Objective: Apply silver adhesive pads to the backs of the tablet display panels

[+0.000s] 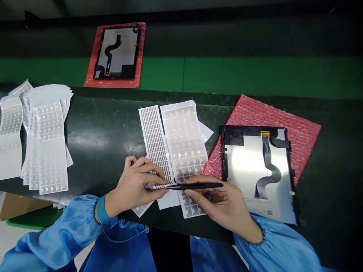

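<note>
My left hand [137,185] pinches the lower end of a narrow white sheet of small grey rectangular stickers [154,139], which bends up at the fingers. In my right hand [227,207] lies a pair of black tweezers [202,186], pointing left. Their tips meet the sheet's end by my left fingertips; whether a sticker is between them is too small to tell. Beside the narrow sheet is a wider sheet of larger grey stickers [185,143], partly under my right hand. Right of that hand, a display panel [244,177] with a curved black flex cable lies partly on pink bubble wrap [302,139].
A fanned pile of white sticker sheets [52,151] covers the table's left end. At the back, a second display panel [124,53] lies on pink bubble wrap [90,77]. A teal wrist strap [102,209] with a coiled cord circles my left wrist.
</note>
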The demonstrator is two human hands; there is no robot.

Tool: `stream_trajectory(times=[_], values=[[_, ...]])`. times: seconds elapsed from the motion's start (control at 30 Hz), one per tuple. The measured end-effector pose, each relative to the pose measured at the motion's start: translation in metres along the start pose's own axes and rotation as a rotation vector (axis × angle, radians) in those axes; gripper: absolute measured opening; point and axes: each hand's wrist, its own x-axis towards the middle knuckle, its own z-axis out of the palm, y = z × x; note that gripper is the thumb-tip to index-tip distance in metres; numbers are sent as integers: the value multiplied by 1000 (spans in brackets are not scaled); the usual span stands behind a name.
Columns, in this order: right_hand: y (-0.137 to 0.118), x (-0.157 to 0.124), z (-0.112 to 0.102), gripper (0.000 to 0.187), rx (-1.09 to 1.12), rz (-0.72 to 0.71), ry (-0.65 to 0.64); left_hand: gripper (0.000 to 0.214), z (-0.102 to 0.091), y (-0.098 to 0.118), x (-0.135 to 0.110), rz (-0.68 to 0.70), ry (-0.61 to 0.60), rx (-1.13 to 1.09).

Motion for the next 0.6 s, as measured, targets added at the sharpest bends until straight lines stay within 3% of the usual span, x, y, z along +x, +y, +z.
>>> stream_trajectory(times=[0.13, 0.27, 0.4, 0.5, 0.6], values=[[-6, 4, -18, 9, 24, -6, 34, 23, -7, 3, -1, 17, -12, -44], [-8, 16, -79, 15, -42, 9, 201, 24, -11, 17, 11, 165, -8, 3], [2, 32, -128, 21, -84, -66, 324, 15, 7, 32, 55, 454, 6, 164], [12, 40, -135, 22, -61, -98, 325, 21, 28, 39, 98, 600, 19, 267], [16, 43, -132, 20, -48, -115, 328, 26, 44, 39, 128, 636, 19, 287]])
